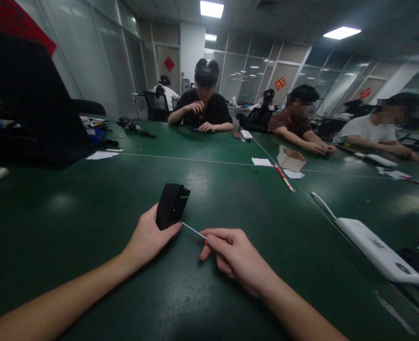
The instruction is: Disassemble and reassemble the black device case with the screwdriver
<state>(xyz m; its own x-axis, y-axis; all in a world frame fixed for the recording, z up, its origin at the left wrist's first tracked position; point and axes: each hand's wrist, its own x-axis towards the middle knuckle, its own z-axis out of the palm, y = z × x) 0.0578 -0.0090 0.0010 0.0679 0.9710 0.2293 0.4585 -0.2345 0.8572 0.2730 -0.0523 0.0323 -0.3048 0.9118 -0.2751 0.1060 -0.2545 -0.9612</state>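
My left hand is wrapped round a black box-shaped device, which it holds tilted above the green table. A small screw-like dot shows on the device's side. Pinched in the fingers of my right hand is a screwdriver with a thin, pale shaft. Its tip meets the lower edge of the device, close to my left thumb. Only a speck of red shows at its handle, and my fingers hide the rest.
A white power bank with a cable lies at the right. Farther back are a small open box, papers and a red-and-white strip. A large black panel stands at the left. Co-workers sit across the table.
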